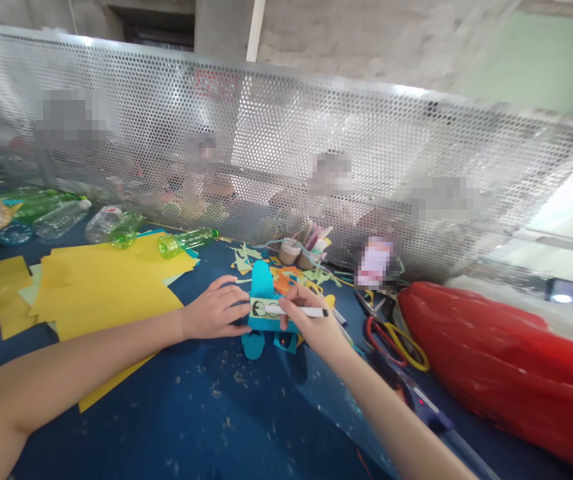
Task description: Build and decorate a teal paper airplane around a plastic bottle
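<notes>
A small blue paper craft (262, 308) with a pale strip bearing drawn circles lies on the dark blue table (206, 413). My left hand (215, 311) rests beside it on the left, fingers curled, their tips pressing the craft's left edge. My right hand (311, 321) is closed on a white marker pen (300, 311), whose tip touches the pale strip.
Yellow paper sheets (96, 287) lie to the left, with empty plastic bottles (116, 227) behind them. Paper scraps and tape rolls (296, 257) sit beyond the craft. Scissors (391, 330) and a red plastic bag (496, 360) are to the right. A perforated metal screen (286, 153) closes the back.
</notes>
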